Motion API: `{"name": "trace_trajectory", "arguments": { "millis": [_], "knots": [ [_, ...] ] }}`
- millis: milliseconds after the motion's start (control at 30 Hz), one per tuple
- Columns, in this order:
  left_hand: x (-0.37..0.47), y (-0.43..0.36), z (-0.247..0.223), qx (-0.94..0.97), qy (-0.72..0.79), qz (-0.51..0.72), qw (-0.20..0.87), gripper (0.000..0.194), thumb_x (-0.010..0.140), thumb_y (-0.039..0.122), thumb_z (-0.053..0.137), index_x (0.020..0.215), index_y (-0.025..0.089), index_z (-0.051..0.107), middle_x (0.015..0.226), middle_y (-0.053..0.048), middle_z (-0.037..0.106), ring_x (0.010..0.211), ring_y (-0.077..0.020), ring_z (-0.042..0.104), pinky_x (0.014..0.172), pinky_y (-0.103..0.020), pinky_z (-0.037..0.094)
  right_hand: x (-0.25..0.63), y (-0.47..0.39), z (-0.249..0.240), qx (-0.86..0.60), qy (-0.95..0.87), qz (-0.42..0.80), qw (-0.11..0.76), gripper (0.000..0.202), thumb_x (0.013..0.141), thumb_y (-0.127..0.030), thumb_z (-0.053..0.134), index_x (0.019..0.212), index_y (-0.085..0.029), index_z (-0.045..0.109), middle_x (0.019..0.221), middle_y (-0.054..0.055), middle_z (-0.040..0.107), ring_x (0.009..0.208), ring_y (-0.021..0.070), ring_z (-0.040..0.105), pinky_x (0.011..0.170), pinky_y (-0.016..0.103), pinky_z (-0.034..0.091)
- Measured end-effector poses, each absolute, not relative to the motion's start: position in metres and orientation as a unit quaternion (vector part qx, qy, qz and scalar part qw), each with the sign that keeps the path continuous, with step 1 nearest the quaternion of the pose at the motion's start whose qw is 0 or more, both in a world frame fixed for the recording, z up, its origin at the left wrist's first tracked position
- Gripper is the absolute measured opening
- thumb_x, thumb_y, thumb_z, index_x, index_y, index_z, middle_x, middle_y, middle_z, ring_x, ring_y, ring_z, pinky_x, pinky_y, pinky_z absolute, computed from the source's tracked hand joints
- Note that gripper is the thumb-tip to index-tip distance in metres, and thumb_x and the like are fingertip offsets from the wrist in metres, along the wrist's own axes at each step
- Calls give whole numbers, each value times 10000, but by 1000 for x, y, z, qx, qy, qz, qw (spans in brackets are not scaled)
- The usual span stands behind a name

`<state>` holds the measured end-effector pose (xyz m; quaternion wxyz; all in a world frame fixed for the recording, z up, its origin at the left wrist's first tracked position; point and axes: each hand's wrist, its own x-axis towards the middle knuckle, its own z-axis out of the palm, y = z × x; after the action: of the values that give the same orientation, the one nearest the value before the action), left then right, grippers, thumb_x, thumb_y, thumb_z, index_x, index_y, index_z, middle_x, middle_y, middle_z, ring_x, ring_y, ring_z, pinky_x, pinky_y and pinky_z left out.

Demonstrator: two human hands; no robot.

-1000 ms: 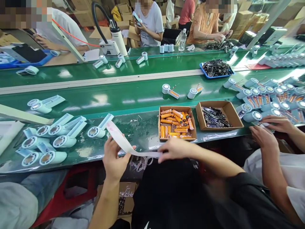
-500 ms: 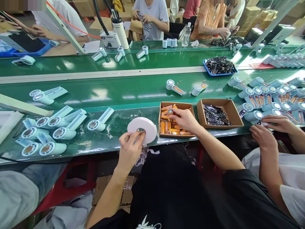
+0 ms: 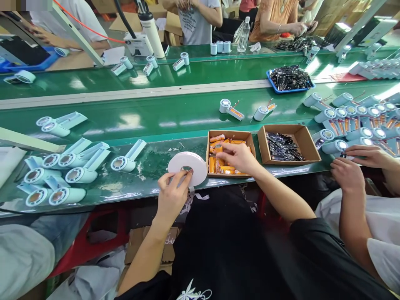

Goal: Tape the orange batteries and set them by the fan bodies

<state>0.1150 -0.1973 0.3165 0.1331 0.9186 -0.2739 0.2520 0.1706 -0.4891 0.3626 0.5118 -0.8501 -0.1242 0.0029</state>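
Observation:
My left hand (image 3: 175, 191) is closed on the edge of a white tape roll (image 3: 183, 160), its fingertips at the roll's centre hole. The roll stands tilted at the bench's front edge, with a loose strip of tape hanging below it. My right hand (image 3: 240, 158) reaches over a cardboard box (image 3: 231, 174) of orange batteries (image 3: 229, 169). Its thumb and fingers pinch one battery (image 3: 218, 148) at the box's left side; the fingers partly hide it. Just right of that box stands a second cardboard box (image 3: 308, 143) with dark circuit boards (image 3: 281, 146).
Light-blue fan housings (image 3: 73, 175) lie in a group at left; more (image 3: 350, 111) crowd the right side. Two housings (image 3: 225, 106) rest on the green belt (image 3: 150, 112). A blue tray (image 3: 290, 90) of dark parts stands farther back. A co-worker's hands (image 3: 350, 171) work at right.
My right hand has shifted slightly left and down within the battery box, still pinching the battery. My left hand and the tape roll stay nearly in place. The view has tilted a little.

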Motion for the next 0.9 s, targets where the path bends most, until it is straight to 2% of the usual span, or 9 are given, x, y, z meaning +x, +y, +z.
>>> {"name": "trace_trajectory", "arguments": {
  "millis": [100,233,400,533,700,800,900],
  "knots": [
    [114,-199,318,917,-283,251,128,566,894,45,628,1414,263,681,1268,-74,734,1159,-321,465,969,-411,515,154,-479,371,-857,-175,39,484,333,965,-485,660,858,-174,709,667,-29,597,650,123,490,666,248,388],
    [115,-202,323,903,-300,283,117,601,905,70,655,1465,286,638,1224,-58,755,1102,-301,479,985,-417,475,143,-468,373,-855,-165,36,491,303,967,-454,672,834,-183,688,678,-27,616,632,117,473,652,240,376],
    [117,-205,330,896,-310,294,122,563,906,67,659,1423,288,675,1195,-37,768,1044,-294,486,959,-410,445,141,-472,371,-865,-135,-18,482,277,974,-441,654,933,-177,726,714,-3,663,626,129,494,653,254,395],
    [118,-203,330,899,-299,291,131,561,906,64,643,1422,283,676,1197,-45,766,1041,-291,482,943,-412,445,140,-491,379,-886,-74,-72,453,311,981,-472,627,919,-185,730,629,-20,580,584,132,439,601,271,360],
    [115,-205,328,895,-305,297,133,539,914,101,625,1418,282,678,1194,-54,762,1064,-293,487,975,-435,460,139,-490,375,-875,-111,10,471,336,960,-459,646,762,-188,652,621,-35,540,615,122,445,619,257,372],
    [113,-211,326,894,-311,296,126,524,919,130,628,1419,280,676,1185,-74,755,1074,-300,494,1004,-458,459,141,-476,360,-842,-107,41,528,331,943,-477,662,783,-187,662,670,-21,586,673,137,517,664,258,428],
    [111,-220,323,891,-296,324,117,476,920,225,706,1395,255,686,1101,-106,741,1053,-308,482,1056,-509,428,142,-459,345,-742,-20,20,670,392,905,-570,687,1021,-197,727,820,21,697,817,198,661,724,288,523]
  ]
}}
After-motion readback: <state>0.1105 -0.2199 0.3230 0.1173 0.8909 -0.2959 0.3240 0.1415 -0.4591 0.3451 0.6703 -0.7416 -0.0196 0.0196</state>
